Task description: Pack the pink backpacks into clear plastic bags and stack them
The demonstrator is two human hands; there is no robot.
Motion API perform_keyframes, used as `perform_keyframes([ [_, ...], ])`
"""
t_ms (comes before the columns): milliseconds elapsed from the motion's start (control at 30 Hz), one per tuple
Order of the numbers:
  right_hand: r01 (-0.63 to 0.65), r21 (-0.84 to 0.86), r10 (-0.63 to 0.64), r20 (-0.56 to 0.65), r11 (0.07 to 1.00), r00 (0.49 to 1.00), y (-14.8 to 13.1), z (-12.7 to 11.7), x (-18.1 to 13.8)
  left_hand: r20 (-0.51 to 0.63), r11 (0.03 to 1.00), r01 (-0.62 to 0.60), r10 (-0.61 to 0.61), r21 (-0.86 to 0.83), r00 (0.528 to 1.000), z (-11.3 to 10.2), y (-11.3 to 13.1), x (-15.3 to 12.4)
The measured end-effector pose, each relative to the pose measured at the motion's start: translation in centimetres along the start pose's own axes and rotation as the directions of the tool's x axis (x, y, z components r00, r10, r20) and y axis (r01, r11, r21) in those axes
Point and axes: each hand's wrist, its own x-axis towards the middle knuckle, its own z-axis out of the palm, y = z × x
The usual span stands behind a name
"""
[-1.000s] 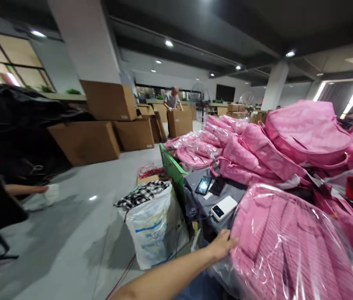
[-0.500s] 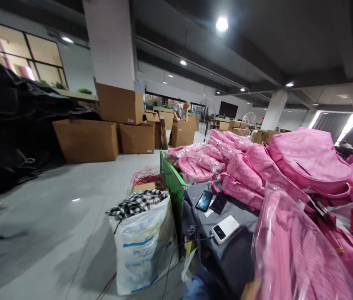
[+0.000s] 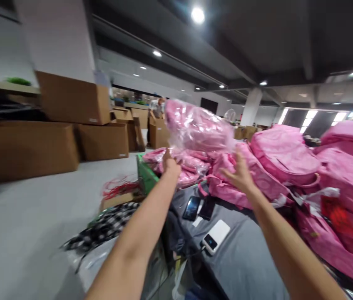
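Observation:
A pink backpack in a clear plastic bag [image 3: 200, 127] is up above the pile, blurred by motion. My left hand [image 3: 170, 164] is stretched out just below its lower left edge, fingers apart. Whether a fingertip touches the plastic I cannot tell. To the lower right of the bagged backpack, my right hand [image 3: 241, 173] is open with spread fingers, apart from it. Beneath both hands lie bagged pink backpacks [image 3: 192, 164] and, further right, unbagged pink backpacks [image 3: 284, 156].
Two dark phones [image 3: 191, 208] and a white power bank [image 3: 216, 236] with a cable lie on grey cloth [image 3: 245, 258]. A green-sided bin [image 3: 147, 177] stands at the left of the pile. Cardboard boxes [image 3: 23, 148] line the left; a person [image 3: 157, 107] stands farther back.
The bagged backpack from the near right is now up over the far pile. Both my arms have reached forward into view. The view has turned right.

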Motion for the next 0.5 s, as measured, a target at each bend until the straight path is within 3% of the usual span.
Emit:
perform_keyframes([
  [100,-0.038,-0.115,0.069,0.284,0.993,0.956,-0.9,2.0,-1.4,0.087,0.998,0.048,-0.045,-0.039,0.995,4.4,-2.8,-2.6],
  [200,0.013,-0.166,0.073,0.496,0.986,0.865,0.8,4.6,-4.8,0.252,0.993,0.108,-0.093,-0.044,0.963,9.6,-9.6,-9.6],
  [267,0.034,-0.19,0.09,0.602,0.981,0.794,3.5,4.9,-7.8,0.41,0.99,0.138,-0.137,0.029,0.902,13.1,-14.9,-14.3],
  [300,0.038,-0.199,0.099,0.635,0.979,0.766,5.2,4.4,-9.1,0.507,0.984,0.127,-0.171,0.121,0.845,14.9,-17.5,-16.3],
  [333,0.036,-0.213,0.114,0.649,0.976,0.752,7.0,3.6,-10.3,0.594,0.978,0.067,-0.173,0.197,0.785,16.6,-19.9,-17.8],
  [400,-0.002,-0.281,0.182,0.615,0.96,0.767,10.7,1.4,-11.8,0.723,0.941,-0.239,-0.01,0.24,0.69,19.9,-24.6,-20.0],
  [433,-0.033,-0.333,0.229,0.568,0.942,0.79,12.5,0.2,-12.1,0.767,0.867,-0.438,0.11,0.237,0.632,21.3,-26.7,-20.7],
  [500,-0.11,-0.447,0.326,0.441,0.888,0.837,16.2,-2.1,-11.8,0.8,0.602,-0.779,0.373,0.176,0.47,23.5,-30.5,-21.4],
])
